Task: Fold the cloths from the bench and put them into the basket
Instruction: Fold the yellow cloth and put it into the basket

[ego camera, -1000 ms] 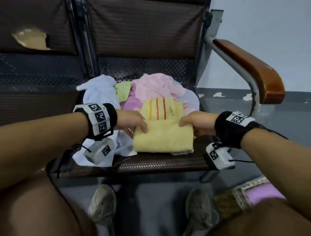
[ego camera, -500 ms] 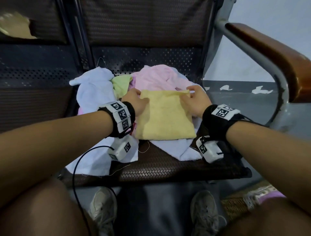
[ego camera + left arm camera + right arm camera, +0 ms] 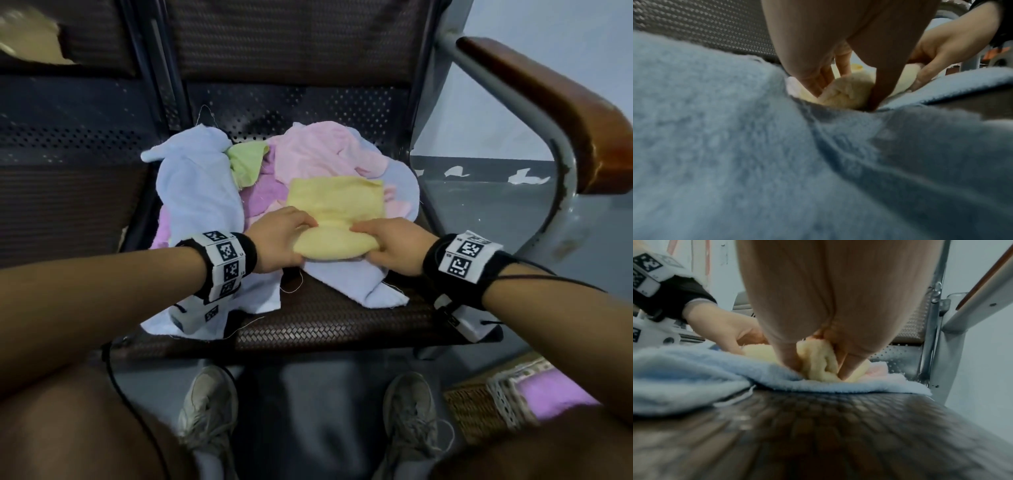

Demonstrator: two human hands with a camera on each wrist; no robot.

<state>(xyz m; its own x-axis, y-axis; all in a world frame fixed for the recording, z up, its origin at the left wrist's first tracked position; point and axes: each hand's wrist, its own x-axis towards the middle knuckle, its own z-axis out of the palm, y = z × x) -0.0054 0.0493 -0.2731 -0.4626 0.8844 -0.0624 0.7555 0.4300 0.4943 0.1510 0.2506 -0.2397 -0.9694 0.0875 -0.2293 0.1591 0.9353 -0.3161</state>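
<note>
fuzzy terry yellow cloth [image 3: 334, 205]; woven-textured bench [image 3: 325, 325]; glossy wooden armrest [image 3: 565, 102].

We see a plain pale yellow cloth [image 3: 334, 205] on a pile of light blue [image 3: 195, 192], pink [image 3: 318, 150], lilac [image 3: 263, 195] and green [image 3: 245, 164] cloths. The bench [image 3: 325, 325] is dark brown weave; the basket [image 3: 479, 411] is tan.

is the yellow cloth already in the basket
No, the yellow cloth lies on the bench, gripped by both hands, while the basket sits on the floor.
</note>
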